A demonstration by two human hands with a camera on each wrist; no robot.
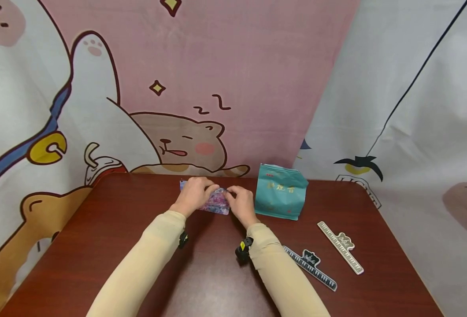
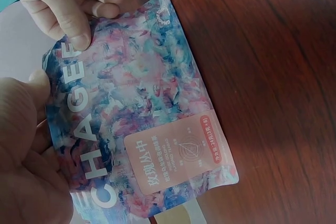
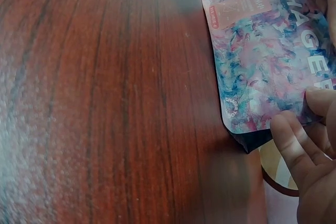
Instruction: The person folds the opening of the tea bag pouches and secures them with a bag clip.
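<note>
Overall, a cartoon-printed cloth (image 1: 265, 79) hangs behind a dark-red wooden table (image 1: 213, 273). Near the table's far edge stands a teal bag (image 1: 280, 200), and left of it is the smaller floral pouch (image 1: 216, 203), held printed side up; whether it rests on the wood is hard to tell. On the pouch's lettered edge, the left hand (image 1: 194, 193) is clamped near the C, while the right hand (image 1: 242, 204) pinches near the final E, thumb on the print. Seemingly, the step in hand is working along that edge, and the next move probably calls for even pressure from both sides so it doesn't buckle. Smallest, a pale keyboard clip (image 1: 340, 247) and a dark keyboard clip (image 1: 312, 268) lie toward the table's right side.
</note>
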